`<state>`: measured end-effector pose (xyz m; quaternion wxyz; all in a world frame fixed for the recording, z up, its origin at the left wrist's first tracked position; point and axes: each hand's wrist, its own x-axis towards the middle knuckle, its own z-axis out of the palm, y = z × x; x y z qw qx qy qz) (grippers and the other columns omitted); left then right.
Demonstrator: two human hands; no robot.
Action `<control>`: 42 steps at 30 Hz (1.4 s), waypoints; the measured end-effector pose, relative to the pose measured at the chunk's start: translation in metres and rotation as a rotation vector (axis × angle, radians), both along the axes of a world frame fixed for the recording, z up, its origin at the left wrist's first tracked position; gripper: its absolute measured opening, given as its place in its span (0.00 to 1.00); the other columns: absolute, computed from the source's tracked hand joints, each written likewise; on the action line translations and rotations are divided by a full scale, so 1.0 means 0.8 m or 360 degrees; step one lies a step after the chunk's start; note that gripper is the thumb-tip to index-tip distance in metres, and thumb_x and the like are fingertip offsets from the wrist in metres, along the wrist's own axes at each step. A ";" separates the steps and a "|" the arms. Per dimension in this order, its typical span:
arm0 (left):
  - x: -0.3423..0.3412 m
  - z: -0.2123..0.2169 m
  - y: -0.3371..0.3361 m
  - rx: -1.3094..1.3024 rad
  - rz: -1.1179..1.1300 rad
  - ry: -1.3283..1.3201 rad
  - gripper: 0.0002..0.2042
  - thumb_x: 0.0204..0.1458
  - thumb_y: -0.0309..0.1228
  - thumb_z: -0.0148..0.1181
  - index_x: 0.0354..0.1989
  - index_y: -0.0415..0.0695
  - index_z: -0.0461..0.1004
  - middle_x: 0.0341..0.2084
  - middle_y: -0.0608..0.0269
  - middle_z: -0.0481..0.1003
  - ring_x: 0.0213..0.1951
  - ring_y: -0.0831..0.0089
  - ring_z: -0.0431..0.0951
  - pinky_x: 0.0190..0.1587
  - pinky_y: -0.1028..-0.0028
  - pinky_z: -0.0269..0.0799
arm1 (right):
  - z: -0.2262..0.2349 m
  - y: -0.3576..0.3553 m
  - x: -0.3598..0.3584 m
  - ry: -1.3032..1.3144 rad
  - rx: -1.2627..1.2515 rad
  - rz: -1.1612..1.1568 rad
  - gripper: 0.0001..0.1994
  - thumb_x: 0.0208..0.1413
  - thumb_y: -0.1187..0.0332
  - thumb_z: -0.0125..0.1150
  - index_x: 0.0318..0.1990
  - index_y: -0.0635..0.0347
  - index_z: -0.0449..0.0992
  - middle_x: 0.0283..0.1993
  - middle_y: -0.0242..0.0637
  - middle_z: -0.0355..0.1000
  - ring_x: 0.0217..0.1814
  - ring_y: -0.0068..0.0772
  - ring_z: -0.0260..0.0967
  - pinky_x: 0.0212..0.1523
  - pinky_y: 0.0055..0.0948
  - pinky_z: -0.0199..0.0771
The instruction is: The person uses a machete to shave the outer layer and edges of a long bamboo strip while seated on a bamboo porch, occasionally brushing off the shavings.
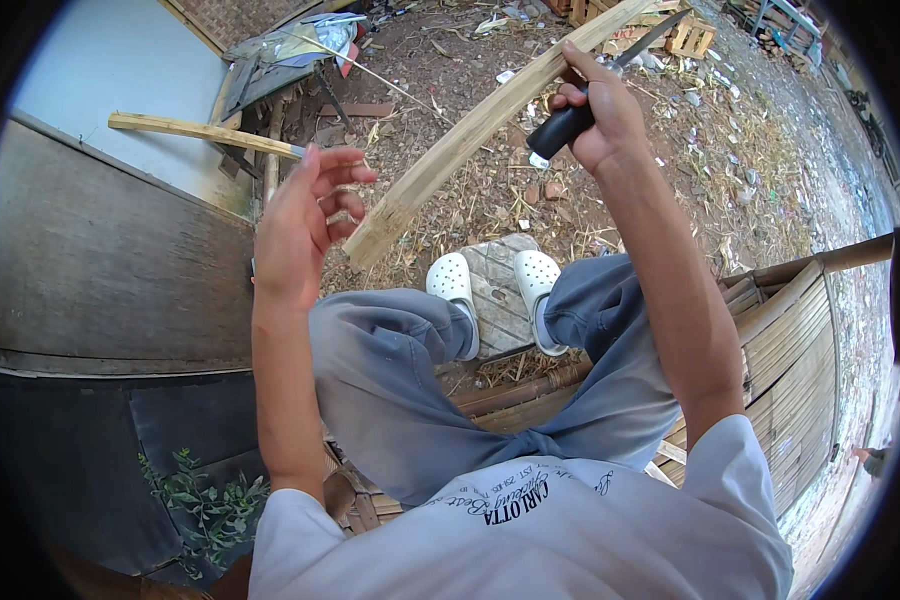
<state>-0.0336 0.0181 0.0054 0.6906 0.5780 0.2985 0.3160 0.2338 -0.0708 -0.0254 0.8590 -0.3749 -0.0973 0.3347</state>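
My right hand (610, 118) is closed around the black handle of a knife (560, 130), its blade slanting up to the right. That hand's thumb presses on a long pale wooden strip (480, 125), which slopes from the upper right down towards my left hand. Fingers apart and slightly curled, my left hand (305, 220) is beside the strip's lower end. Whether its fingertips touch the wood I cannot tell.
A yellowish wooden bar (195, 130) sticks out behind my left hand. Below, white clogs (452, 280) rest on a worn wooden board (498, 300). A slatted bamboo seat (795, 350) lies to the right; a dark panel (110, 255) stands left. Crates (690, 38) lie far off.
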 end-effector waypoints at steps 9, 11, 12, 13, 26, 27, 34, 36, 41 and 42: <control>0.076 -0.052 0.038 0.0566 -0.0569 0.0482 0.14 0.59 0.37 0.55 0.49 0.43 0.71 0.37 0.63 0.76 0.36 0.80 0.76 0.36 0.78 0.72 | 0.017 0.033 -0.043 -0.1077 -0.0619 0.0377 0.18 0.50 0.58 0.67 0.40 0.64 0.73 0.27 0.32 0.71 0.23 0.19 0.65 0.25 0.20 0.67; 0.073 -0.062 0.047 0.0644 -0.0664 0.0620 0.15 0.58 0.34 0.57 0.51 0.43 0.69 0.38 0.63 0.76 0.36 0.78 0.77 0.36 0.78 0.73 | 0.006 0.036 -0.050 -0.1130 -0.0595 0.0541 0.17 0.52 0.60 0.66 0.41 0.64 0.75 0.29 0.31 0.74 0.28 0.19 0.68 0.28 0.22 0.68; 0.073 -0.062 0.050 0.0646 -0.0650 0.0620 0.15 0.58 0.34 0.57 0.51 0.43 0.69 0.38 0.63 0.76 0.36 0.78 0.77 0.36 0.78 0.73 | 0.001 0.038 -0.055 -0.1087 -0.0510 0.0676 0.16 0.52 0.61 0.66 0.42 0.64 0.75 0.30 0.32 0.75 0.29 0.18 0.69 0.29 0.23 0.69; 0.072 -0.062 0.052 0.0570 -0.0540 0.0522 0.16 0.58 0.34 0.56 0.53 0.42 0.68 0.38 0.62 0.76 0.37 0.78 0.77 0.36 0.78 0.73 | -0.002 0.039 -0.058 -0.1084 -0.0501 0.0692 0.16 0.52 0.61 0.66 0.42 0.64 0.75 0.30 0.32 0.75 0.29 0.18 0.69 0.29 0.23 0.69; 0.055 -0.043 0.058 0.0471 0.0129 -0.0177 0.13 0.58 0.33 0.56 0.46 0.37 0.74 0.34 0.63 0.78 0.36 0.79 0.78 0.33 0.81 0.73 | -0.020 0.047 -0.071 -0.1270 -0.0772 0.1122 0.16 0.50 0.61 0.67 0.42 0.62 0.77 0.35 0.35 0.78 0.35 0.21 0.71 0.37 0.25 0.69; 0.053 -0.041 0.058 0.0486 0.0148 -0.0176 0.13 0.58 0.33 0.56 0.46 0.37 0.74 0.34 0.63 0.78 0.36 0.79 0.78 0.33 0.81 0.73 | -0.017 0.045 -0.070 -0.1293 -0.0831 0.1181 0.15 0.50 0.62 0.67 0.42 0.62 0.77 0.35 0.35 0.78 0.35 0.22 0.72 0.38 0.26 0.69; 0.047 -0.035 0.050 0.0679 0.0310 -0.0377 0.13 0.59 0.33 0.55 0.46 0.36 0.72 0.35 0.55 0.78 0.39 0.73 0.79 0.39 0.77 0.77 | -0.034 0.047 -0.052 -0.1497 -0.1020 0.1359 0.13 0.50 0.64 0.66 0.40 0.63 0.77 0.26 0.28 0.72 0.22 0.15 0.63 0.22 0.18 0.60; 0.045 -0.036 0.045 0.0742 0.0290 -0.0309 0.13 0.58 0.32 0.56 0.46 0.36 0.72 0.34 0.55 0.78 0.39 0.73 0.79 0.39 0.77 0.77 | -0.025 0.048 -0.055 -0.1513 -0.1038 0.1314 0.15 0.49 0.62 0.67 0.40 0.62 0.78 0.27 0.29 0.73 0.24 0.17 0.64 0.24 0.21 0.63; 0.046 -0.035 0.036 0.1016 0.0169 -0.0148 0.12 0.55 0.29 0.59 0.44 0.34 0.73 0.34 0.55 0.79 0.38 0.73 0.80 0.40 0.78 0.76 | -0.013 0.049 -0.059 -0.1254 -0.0905 0.1163 0.16 0.47 0.59 0.68 0.39 0.60 0.79 0.21 0.27 0.68 0.19 0.17 0.60 0.22 0.20 0.61; 0.046 -0.033 0.034 0.1011 0.0148 -0.0152 0.12 0.55 0.29 0.59 0.44 0.34 0.73 0.34 0.55 0.79 0.38 0.73 0.80 0.40 0.78 0.76 | -0.007 0.048 -0.063 -0.1244 -0.0916 0.1146 0.16 0.47 0.59 0.68 0.39 0.60 0.79 0.21 0.27 0.68 0.19 0.17 0.60 0.22 0.20 0.61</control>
